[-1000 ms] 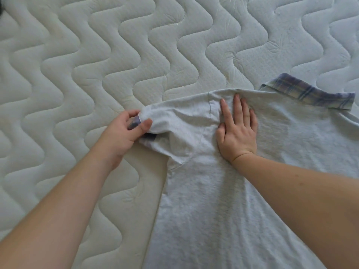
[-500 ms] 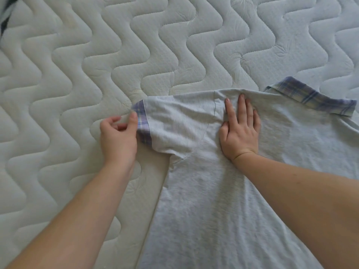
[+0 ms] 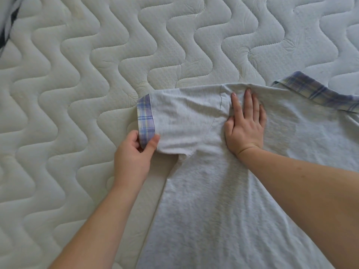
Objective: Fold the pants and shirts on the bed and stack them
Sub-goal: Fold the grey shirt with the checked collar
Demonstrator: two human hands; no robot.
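One shirt (image 3: 223, 200) lies flat on the bed, a pale heather-grey knit that fills the lower right of the view and runs out past the bottom and right edges. It has one visible short sleeve (image 3: 182, 121), stretched out to the left, ending in a cuff (image 3: 145, 121) of woven blue, lilac and cream plaid. One collar (image 3: 314, 93) of the same plaid lies at the upper right. No label, brand or writing can be read on the cloth.

Two bare hands work on it. The left hand (image 3: 134, 154) pinches the lower end of the plaid cuff between thumb and curled fingers. The right hand (image 3: 245, 126) lies palm-down on the shoulder beside the sleeve seam, fingers straight and close together, pressing the fabric, which wrinkles slightly at the fingertips.

Beneath is one mattress (image 3: 81, 94), off-white, padded, quilted in repeating wavy channels. At the top left corner one strip of dark-and-light striped fabric (image 3: 8, 22) shows, too cropped to identify.
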